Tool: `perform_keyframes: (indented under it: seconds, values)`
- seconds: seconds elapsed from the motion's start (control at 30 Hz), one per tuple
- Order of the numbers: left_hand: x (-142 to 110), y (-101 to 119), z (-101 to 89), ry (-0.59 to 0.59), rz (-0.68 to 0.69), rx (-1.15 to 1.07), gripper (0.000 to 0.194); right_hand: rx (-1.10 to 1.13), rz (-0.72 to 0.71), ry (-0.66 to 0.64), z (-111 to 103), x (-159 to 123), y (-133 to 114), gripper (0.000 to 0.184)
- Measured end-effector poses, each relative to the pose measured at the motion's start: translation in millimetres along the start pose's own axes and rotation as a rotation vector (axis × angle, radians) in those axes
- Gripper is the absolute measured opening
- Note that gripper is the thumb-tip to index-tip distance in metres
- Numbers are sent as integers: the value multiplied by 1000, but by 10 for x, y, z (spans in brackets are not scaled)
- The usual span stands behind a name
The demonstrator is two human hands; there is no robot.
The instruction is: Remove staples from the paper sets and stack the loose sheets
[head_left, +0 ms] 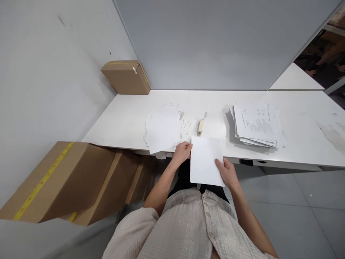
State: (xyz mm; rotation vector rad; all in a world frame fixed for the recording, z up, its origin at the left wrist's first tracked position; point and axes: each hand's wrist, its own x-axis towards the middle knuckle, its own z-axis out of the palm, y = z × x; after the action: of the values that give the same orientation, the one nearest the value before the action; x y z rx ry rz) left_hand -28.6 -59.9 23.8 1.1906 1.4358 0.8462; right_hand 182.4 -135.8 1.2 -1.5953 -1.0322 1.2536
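Between both hands is a blank white sheet of paper [206,162], held over the front edge of the desk. My left hand [182,153] pinches its upper left edge. On the right edge, my right hand [226,171] is closed with the thumb on top and the fingers underneath, mostly hidden. Just beyond the sheet lies a small cream-coloured block [201,126], perhaps a stamp, with dark marks on its near end. A loose pile of white paper [164,131] rests to the left, its top sheet blank. To the right sits a thicker stack of printed papers [256,124].
The white desk [210,102] has dark smudges near its middle. A cardboard box [126,77] stands in the back left corner against the wall. Several larger cardboard boxes [45,180] with yellow tape stand at the lower left. A grey panel [215,43] rises behind the desk.
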Motion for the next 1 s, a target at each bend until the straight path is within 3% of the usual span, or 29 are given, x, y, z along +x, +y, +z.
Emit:
perform_keyframes:
  seconds: [0.1,0.2,0.43,0.63,1.0]
  values:
    - [65,70,15,110,172,70,17,51,30,51,-45,1,63,43]
    - [209,106,56,174,385,112,28,92,43,73,-58,24,37,41]
    - [513,33,173,79,654,352,43,117,46,122,-53,85,-45,39]
    - [554,19,188,65,615,646,49,117,70,132,-57,114,-95,38]
    - [581,-9,219,102,599,753,57,148,89,132,-38,136,-140,37]
